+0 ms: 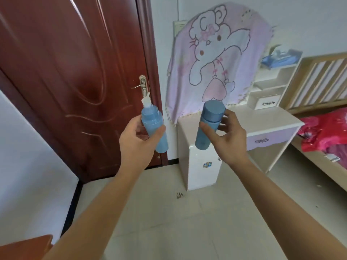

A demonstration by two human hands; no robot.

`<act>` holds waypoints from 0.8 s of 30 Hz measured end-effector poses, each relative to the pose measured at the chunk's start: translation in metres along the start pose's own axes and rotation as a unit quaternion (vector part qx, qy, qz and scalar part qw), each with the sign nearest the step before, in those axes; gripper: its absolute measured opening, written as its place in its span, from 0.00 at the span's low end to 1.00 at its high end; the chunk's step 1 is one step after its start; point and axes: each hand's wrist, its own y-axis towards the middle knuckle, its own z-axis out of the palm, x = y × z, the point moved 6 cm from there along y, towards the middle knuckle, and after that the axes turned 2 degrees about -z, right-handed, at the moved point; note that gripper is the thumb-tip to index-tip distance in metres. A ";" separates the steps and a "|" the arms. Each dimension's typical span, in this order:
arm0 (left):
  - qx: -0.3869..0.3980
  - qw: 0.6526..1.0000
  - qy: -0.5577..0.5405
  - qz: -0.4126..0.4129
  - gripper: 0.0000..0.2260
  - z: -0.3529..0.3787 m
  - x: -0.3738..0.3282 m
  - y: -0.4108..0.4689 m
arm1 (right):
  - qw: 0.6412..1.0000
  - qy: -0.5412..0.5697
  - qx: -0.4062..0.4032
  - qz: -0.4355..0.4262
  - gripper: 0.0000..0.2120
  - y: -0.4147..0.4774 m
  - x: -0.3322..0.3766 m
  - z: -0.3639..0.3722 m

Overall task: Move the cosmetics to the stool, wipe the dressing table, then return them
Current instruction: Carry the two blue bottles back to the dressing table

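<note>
My left hand (138, 141) grips a light blue pump bottle (154, 126) with a clear white nozzle on top, held tilted in front of the door. In my right hand (229, 136) is a darker blue bottle with a round cap (209, 122), held up in the air just in front of the dressing table. The white dressing table (262, 119) with a lilac drawer front stands against the wall at centre right; the part of its top that I see is bare. At the bottom left corner shows a reddish-brown wooden edge (26, 246), possibly the stool.
A pink cartoon cloth (216, 59) drapes over the table's mirror. White shelves with a small drawer (266, 94) stand at its right, with blue packs on top. A dark red door (75, 81) is on the left. A wooden bed with red bedding (324, 128) is at the right. Tiled floor lies below.
</note>
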 end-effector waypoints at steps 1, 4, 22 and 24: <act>0.011 1.000 -0.005 -0.002 0.17 0.023 0.001 0.010 | 1.000 -0.001 -0.003 0.010 0.32 0.014 -0.013 -0.011; 0.037 0.999 -0.020 -0.004 0.18 0.087 0.005 0.040 | 1.000 -0.009 -0.010 0.020 0.30 0.053 -0.051 -0.038; 0.168 0.982 -0.085 -0.008 0.20 0.519 0.057 0.314 | 0.985 -0.116 -0.102 0.077 0.29 0.401 -0.290 -0.147; 0.182 0.980 -0.085 -0.008 0.20 0.558 0.058 0.331 | 0.981 -0.122 -0.120 0.088 0.29 0.428 -0.312 -0.166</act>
